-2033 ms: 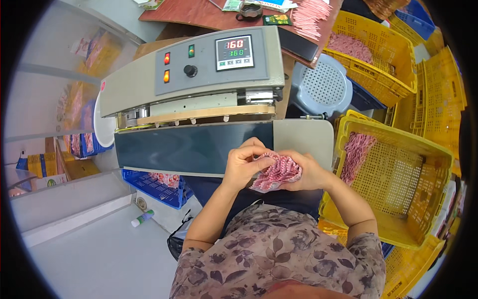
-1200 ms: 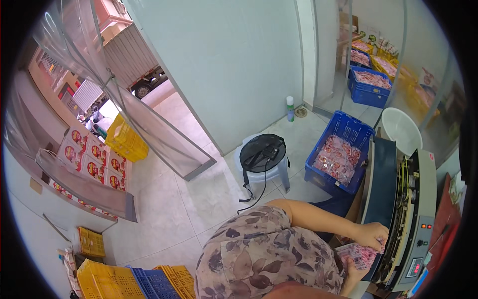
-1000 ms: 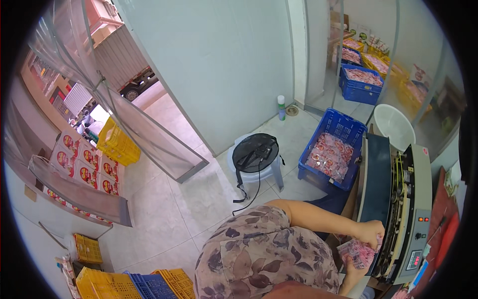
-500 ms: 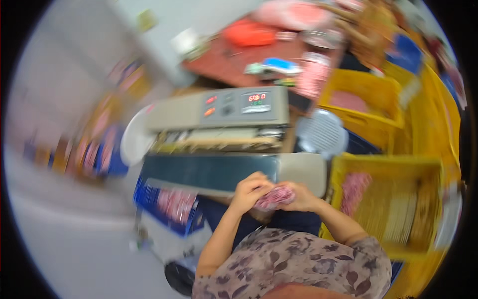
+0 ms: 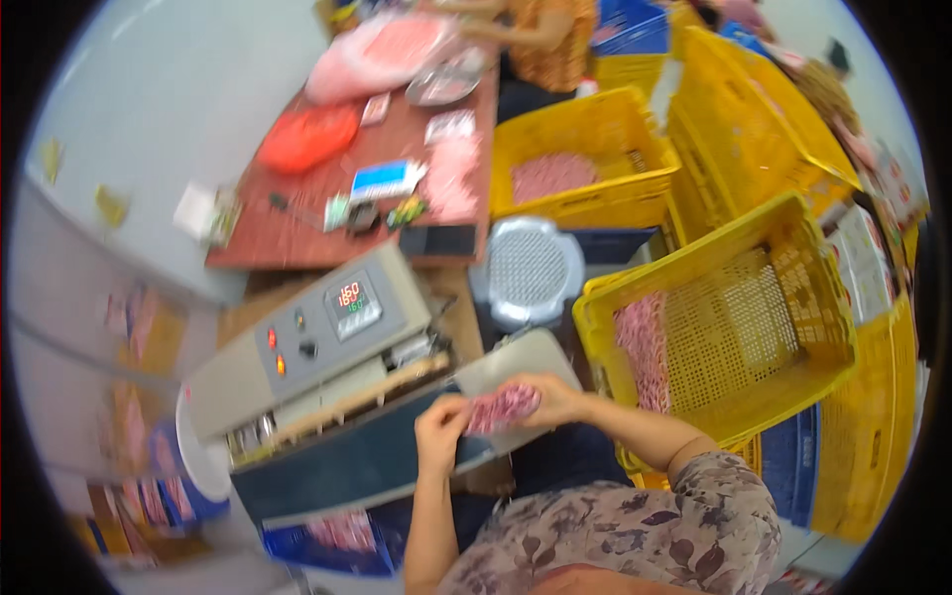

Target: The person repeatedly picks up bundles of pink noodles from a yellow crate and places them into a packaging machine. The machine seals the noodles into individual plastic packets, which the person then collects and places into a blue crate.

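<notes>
A small clear packet filled with pink and purplish bits (image 5: 502, 409) is held between my two hands. The fingers of my left hand (image 5: 441, 428) pinch its left end. My right hand (image 5: 551, 399) is wrapped round its right end. Both hands are over the right end of a bag-sealing machine (image 5: 297, 317), close to its dark conveyor belt (image 5: 347, 458). Lit red and green digits glow on the machine's grey panel. Exactly what fills the packet is too blurred to name.
Right of me stands a yellow crate (image 5: 729, 421) with pink contents along its left side. Beyond are a grey plastic stool (image 5: 534, 273), another yellow crate (image 5: 585, 213) and a red table (image 5: 288, 223). A blue bin (image 5: 382, 560) sits below the belt. A co-worker (image 5: 555, 45) is across the table.
My view has swung to the right, so the machine now appears slanted and further left. The packet stays in both hands, which are now more spread apart along it.
</notes>
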### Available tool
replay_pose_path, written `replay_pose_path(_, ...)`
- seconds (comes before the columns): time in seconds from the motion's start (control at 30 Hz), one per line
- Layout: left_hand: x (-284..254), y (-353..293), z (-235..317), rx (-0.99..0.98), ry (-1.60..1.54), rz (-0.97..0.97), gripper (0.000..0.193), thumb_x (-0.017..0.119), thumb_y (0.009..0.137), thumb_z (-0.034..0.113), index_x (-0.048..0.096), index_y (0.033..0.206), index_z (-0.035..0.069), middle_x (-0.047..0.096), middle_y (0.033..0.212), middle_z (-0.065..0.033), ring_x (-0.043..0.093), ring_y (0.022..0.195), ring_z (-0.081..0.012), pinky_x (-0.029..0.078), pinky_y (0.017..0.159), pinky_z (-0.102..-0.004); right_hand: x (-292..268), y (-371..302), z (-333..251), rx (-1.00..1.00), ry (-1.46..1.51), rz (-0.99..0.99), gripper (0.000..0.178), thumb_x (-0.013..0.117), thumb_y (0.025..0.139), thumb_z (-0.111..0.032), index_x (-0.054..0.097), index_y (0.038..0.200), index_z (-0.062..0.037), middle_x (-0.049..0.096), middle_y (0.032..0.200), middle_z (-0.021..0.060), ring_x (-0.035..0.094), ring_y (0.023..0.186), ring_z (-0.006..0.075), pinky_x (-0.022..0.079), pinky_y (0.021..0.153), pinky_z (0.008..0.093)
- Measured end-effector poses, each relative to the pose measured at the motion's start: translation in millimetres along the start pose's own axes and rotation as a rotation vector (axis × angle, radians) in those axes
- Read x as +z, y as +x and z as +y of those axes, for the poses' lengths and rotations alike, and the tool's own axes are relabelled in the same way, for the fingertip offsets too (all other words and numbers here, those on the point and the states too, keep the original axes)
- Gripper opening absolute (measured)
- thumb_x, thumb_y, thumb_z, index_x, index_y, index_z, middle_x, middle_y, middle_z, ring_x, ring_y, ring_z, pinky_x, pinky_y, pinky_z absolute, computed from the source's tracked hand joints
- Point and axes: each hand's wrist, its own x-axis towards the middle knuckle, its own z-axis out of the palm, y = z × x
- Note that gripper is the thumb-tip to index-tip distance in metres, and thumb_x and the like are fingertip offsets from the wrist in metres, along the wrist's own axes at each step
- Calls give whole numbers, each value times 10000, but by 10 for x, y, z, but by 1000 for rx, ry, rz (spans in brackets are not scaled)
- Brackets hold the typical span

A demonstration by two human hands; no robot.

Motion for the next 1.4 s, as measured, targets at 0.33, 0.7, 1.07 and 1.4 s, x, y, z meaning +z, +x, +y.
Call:
replay_pose_path(0.33, 66, 169, -176, -364, -301, 325, 78, 624, 777, 57, 632, 810, -14, 596, 628, -38, 491, 446, -46, 343, 354, -168, -54, 381, -25, 439, 317, -109, 584, 754, 569, -47, 504, 1095, 2, 579, 977, 45, 530, 895, 111, 420, 828, 256)
replay_pose_path(0.7, -228, 168, -160, -346, -347, 401, 100, 635, 761, 29, 601, 809, -52, 582, 605, -74, 520, 414, -99, 350, 311, -178, -226, 469, -131, 581, 572, -12, 526, 706, 598, 17, 512, 1087, -5, 593, 982, 45, 560, 879, 114, 439, 812, 273)
replay_pose_path(1.07, 83, 76, -12, -163, -64, 471, 96, 631, 775, 40, 577, 843, -1, 548, 674, -5, 436, 492, -31, 334, 417, -165, -189, 671, -130, 610, 526, 129, 469, 707, 608, 13, 520, 1037, -10, 611, 931, 54, 574, 816, 118, 460, 767, 270)
replay_pose_path(1.4, -239, 208, -148, -360, -463, 448, 80, 614, 783, 41, 586, 819, -25, 540, 606, -27, 456, 427, -54, 290, 338, -171, -182, 778, -36, 650, 611, 80, 499, 722, 609, 11, 505, 1056, -24, 609, 951, 61, 581, 838, 131, 467, 775, 278)
